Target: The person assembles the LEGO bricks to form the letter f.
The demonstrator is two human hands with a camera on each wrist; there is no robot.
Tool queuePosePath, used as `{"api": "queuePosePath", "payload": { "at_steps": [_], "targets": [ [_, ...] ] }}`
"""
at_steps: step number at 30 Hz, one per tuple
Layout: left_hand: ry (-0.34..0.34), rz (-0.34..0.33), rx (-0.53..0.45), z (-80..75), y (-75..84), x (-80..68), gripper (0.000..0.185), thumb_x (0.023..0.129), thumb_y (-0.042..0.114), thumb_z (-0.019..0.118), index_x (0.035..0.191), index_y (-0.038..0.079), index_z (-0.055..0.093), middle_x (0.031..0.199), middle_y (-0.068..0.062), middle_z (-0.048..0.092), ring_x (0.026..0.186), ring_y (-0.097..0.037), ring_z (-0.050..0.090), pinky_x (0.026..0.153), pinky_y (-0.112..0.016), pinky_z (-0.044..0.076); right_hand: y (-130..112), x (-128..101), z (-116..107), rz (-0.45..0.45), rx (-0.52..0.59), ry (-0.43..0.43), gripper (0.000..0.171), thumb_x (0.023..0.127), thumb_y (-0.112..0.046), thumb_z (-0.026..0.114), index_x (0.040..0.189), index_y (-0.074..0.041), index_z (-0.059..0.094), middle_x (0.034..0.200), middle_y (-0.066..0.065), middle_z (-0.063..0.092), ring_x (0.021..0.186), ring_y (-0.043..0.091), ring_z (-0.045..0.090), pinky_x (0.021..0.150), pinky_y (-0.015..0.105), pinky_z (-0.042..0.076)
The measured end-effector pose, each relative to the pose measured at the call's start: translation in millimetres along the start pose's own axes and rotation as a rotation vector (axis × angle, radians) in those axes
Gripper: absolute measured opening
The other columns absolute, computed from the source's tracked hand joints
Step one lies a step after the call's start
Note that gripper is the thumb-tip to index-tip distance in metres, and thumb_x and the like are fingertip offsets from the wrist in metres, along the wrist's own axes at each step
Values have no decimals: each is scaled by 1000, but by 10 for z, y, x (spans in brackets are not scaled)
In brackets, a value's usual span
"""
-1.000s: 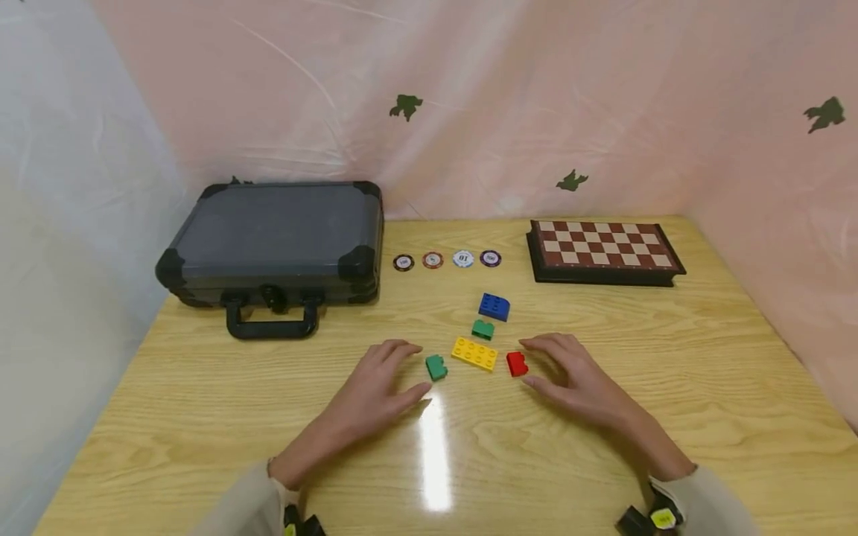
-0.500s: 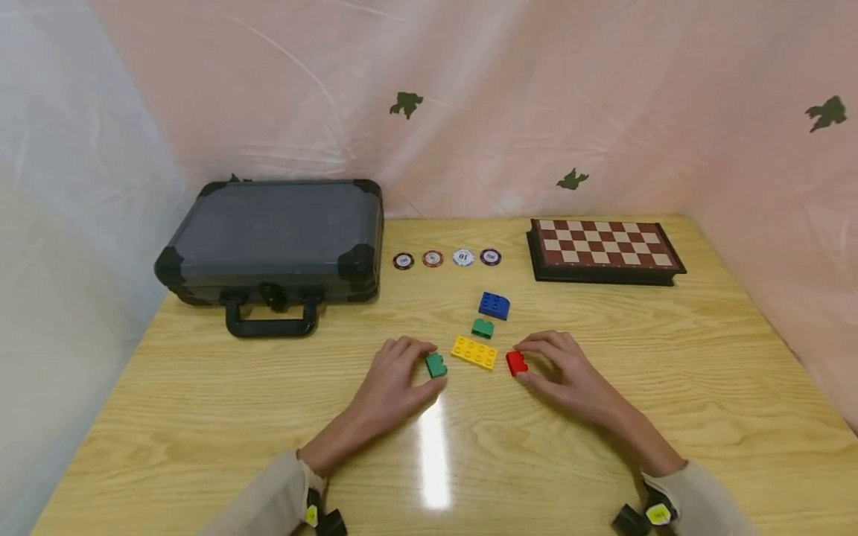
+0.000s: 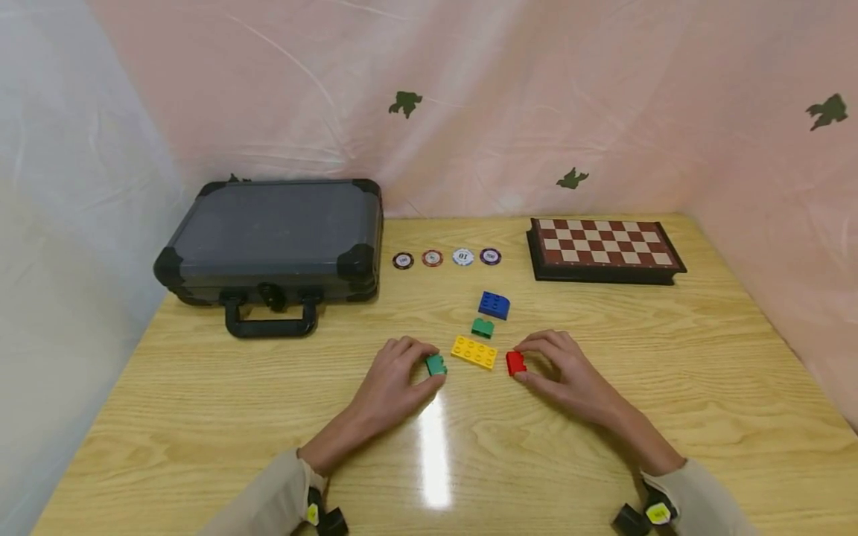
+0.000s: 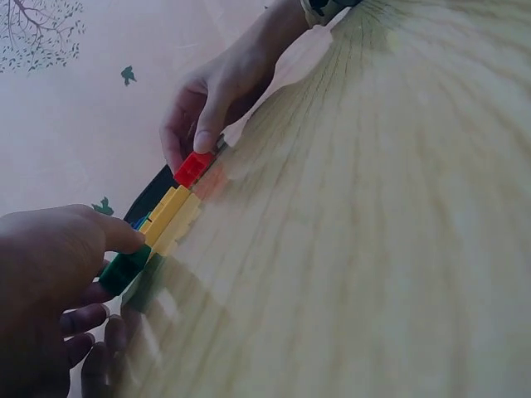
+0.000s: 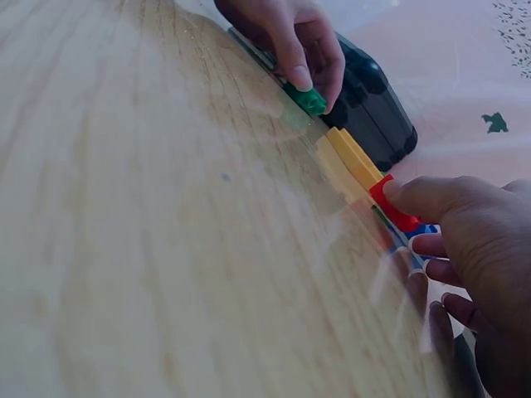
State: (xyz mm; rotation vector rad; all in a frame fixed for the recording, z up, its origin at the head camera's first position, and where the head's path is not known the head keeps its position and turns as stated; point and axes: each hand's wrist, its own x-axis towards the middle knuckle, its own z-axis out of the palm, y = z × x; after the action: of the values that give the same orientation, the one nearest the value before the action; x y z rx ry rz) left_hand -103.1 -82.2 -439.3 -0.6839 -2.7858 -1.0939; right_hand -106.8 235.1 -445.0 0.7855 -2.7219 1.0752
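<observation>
My left hand [image 3: 392, 380] pinches a small green brick [image 3: 436, 364] between thumb and fingers on the wooden table [image 3: 201, 417]; the left wrist view shows this green brick [image 4: 126, 269] under my thumb. My right hand [image 3: 566, 372] pinches a small red brick [image 3: 515, 362], also seen as the red brick [image 5: 393, 207] in the right wrist view. Between them lies a flat yellow brick [image 3: 474, 352]. Behind it sit a second green brick [image 3: 482, 327] and a blue brick [image 3: 494, 305].
A dark grey case [image 3: 271, 242] with a black handle stands at the back left. Several poker chips [image 3: 446, 258] lie in a row mid-table. A folded chessboard [image 3: 603, 249] lies at the back right. Pink sheeting walls the table's far side.
Both hands have moved inward from resting near the bricks; the left fingers have closed on the green brick and the right fingers on the red brick.
</observation>
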Motion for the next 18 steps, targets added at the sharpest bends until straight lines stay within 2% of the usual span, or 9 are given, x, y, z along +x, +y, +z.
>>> {"api": "queuePosePath", "payload": {
  "at_steps": [5,12,18],
  "targets": [
    [-8,0,-15,1,0,-1,36,95,30,76,124,11,70,117,-3,65,103,-21,54,92,-43,45,-22,7,-16,17,20,-19,29,92,-14,81,120,-14,71,122,0,64,116,21,52,97,46,44],
    [-21,7,-50,7,15,0,38,95,29,77,126,9,68,117,-3,65,103,-20,54,94,-44,43,-44,11,-39,7,58,-33,33,91,-13,81,122,-15,69,119,-6,65,114,15,55,100,30,43],
    [-33,30,-81,25,21,8,36,93,28,79,121,9,67,116,-2,67,106,-19,56,98,-44,42,-52,5,-54,-10,94,-33,34,91,-8,80,124,-12,69,120,-2,67,112,19,60,99,24,44]
  ]
}}
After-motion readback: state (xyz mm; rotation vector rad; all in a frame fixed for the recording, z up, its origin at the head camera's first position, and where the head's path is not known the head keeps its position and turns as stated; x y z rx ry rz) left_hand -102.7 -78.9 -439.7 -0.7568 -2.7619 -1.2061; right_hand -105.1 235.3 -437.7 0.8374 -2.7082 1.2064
